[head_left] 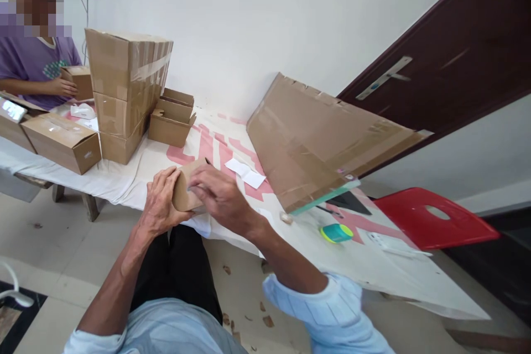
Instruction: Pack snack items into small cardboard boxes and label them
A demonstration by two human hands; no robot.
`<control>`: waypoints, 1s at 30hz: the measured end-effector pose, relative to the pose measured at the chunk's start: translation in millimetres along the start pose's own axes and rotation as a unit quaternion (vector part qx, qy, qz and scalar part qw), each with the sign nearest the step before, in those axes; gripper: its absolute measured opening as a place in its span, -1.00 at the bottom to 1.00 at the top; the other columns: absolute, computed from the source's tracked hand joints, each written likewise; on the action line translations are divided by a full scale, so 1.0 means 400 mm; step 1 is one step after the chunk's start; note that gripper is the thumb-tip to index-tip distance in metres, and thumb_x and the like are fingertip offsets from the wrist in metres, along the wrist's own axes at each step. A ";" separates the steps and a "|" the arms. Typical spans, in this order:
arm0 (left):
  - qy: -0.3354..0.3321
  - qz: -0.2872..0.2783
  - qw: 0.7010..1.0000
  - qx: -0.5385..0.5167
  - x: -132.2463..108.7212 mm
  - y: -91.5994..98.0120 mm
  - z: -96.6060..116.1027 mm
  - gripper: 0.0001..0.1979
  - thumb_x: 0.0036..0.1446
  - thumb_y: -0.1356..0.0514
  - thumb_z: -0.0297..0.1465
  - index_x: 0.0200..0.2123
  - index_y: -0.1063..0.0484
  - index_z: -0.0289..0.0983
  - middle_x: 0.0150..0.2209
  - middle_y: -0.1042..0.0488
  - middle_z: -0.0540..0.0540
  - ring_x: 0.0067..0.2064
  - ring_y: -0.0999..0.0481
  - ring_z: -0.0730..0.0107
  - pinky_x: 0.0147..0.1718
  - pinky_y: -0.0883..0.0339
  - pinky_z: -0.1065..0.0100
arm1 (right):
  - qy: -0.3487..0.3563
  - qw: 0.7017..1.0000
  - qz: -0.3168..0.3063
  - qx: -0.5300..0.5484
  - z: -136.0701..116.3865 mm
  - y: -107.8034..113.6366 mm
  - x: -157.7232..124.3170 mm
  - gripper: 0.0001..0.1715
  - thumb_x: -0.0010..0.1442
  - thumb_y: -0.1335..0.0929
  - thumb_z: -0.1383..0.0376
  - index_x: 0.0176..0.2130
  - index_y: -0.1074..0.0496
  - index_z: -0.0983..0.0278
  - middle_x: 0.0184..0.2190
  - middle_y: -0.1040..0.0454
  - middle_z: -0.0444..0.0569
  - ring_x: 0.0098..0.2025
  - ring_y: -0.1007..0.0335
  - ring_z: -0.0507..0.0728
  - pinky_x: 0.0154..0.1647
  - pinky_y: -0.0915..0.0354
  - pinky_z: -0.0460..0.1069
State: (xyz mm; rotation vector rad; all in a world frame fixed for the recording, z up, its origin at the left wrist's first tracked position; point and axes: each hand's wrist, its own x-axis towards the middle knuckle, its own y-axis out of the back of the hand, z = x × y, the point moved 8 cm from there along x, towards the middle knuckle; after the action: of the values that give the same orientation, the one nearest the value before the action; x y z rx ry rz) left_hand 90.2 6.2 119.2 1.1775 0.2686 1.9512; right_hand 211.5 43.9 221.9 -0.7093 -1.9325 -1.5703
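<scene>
A small brown cardboard box [181, 192] is tilted near the front edge of the cloth-covered table [136, 180]. Wrapped round its left side, my left hand [160, 202] grips it with the fingers on top and the thumb below. My right hand [222, 199] is over the box's right side, its fingers pinched together. A short dark tip shows just above the right knuckles, but what the fingers hold is mostly hidden. White paper slips [245, 172] lie just beyond the right hand.
Tall taped cartons [110, 66] and open boxes [170, 124] stand at the left. A person [53, 72] there holds a box. Right are a large cardboard sheet [307, 138], a teal-and-yellow tape roll [336, 233], a power strip [390, 243] and a red stool [415, 215].
</scene>
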 end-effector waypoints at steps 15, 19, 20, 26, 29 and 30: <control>0.202 -0.043 0.965 -0.164 0.004 0.050 -0.287 0.14 -0.23 -0.58 -0.12 0.42 -0.26 -0.24 0.45 -0.30 -0.34 0.38 -0.41 -0.26 0.30 -0.41 -0.22 | -0.513 0.841 0.112 -0.132 0.617 0.307 -0.753 -0.83 0.18 -0.31 0.17 -0.39 -0.41 0.19 -0.45 -0.51 -0.11 -0.35 -0.41 0.14 -0.23 -0.36 0.01; 0.211 -0.048 0.957 -0.193 0.006 0.047 -0.303 0.14 -0.26 -0.60 -0.16 0.42 -0.28 -0.17 0.46 -0.33 -0.30 0.45 -0.33 -0.25 0.36 -0.34 -0.23 | -0.535 0.829 0.087 -0.135 0.697 0.266 -0.857 -0.89 0.09 -0.30 0.26 -0.45 -0.40 0.18 -0.46 -0.52 -0.10 -0.33 -0.42 0.15 -0.20 -0.34 0.01; 0.214 -0.049 0.955 -0.197 0.008 0.047 -0.305 0.14 -0.27 -0.60 -0.18 0.42 -0.29 -0.16 0.45 -0.33 -0.29 0.46 -0.31 -0.25 0.36 -0.34 -0.23 | -0.538 0.828 0.079 -0.134 0.716 0.253 -0.868 -0.90 0.07 -0.30 0.28 -0.46 -0.40 0.18 -0.46 -0.52 -0.09 -0.33 -0.41 0.15 -0.19 -0.34 0.01; 0.229 -0.053 0.951 -0.202 0.017 0.042 -0.318 0.18 -0.37 -0.62 -0.21 0.39 -0.32 -0.17 0.42 -0.38 -0.30 0.45 -0.34 -0.33 0.37 -0.29 -0.33 | -0.537 0.833 0.031 -0.130 0.810 0.197 -0.897 -0.88 0.07 -0.32 0.34 -0.41 -0.48 0.19 -0.38 -0.58 -0.06 -0.26 -0.40 0.15 -0.11 -0.34 -0.01; 0.230 -0.044 0.950 -0.208 0.016 0.042 -0.326 0.22 -0.42 -0.64 -0.23 0.39 -0.32 -0.17 0.45 -0.36 -0.31 0.46 -0.32 -0.33 0.39 -0.27 -0.32 | -0.536 0.834 0.011 -0.130 0.829 0.183 -0.908 -0.86 0.12 -0.33 0.33 -0.36 -0.52 0.20 -0.32 -0.61 -0.03 -0.24 -0.41 0.16 -0.09 -0.34 0.01; 0.229 -0.041 0.950 -0.210 0.015 0.041 -0.327 0.22 -0.43 -0.65 -0.23 0.39 -0.32 -0.18 0.45 -0.35 -0.31 0.47 -0.30 -0.32 0.40 -0.26 -0.31 | -0.536 0.834 0.005 -0.130 0.832 0.180 -0.911 -0.85 0.13 -0.33 0.33 -0.35 -0.53 0.21 -0.30 -0.62 -0.02 -0.23 -0.42 0.16 -0.08 -0.34 0.01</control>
State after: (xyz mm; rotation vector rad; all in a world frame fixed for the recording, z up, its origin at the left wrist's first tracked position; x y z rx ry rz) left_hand -26.5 28.7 61.6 0.4267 0.1252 2.0574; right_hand 493.0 361.7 -39.6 -2.0495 -2.3950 -1.5692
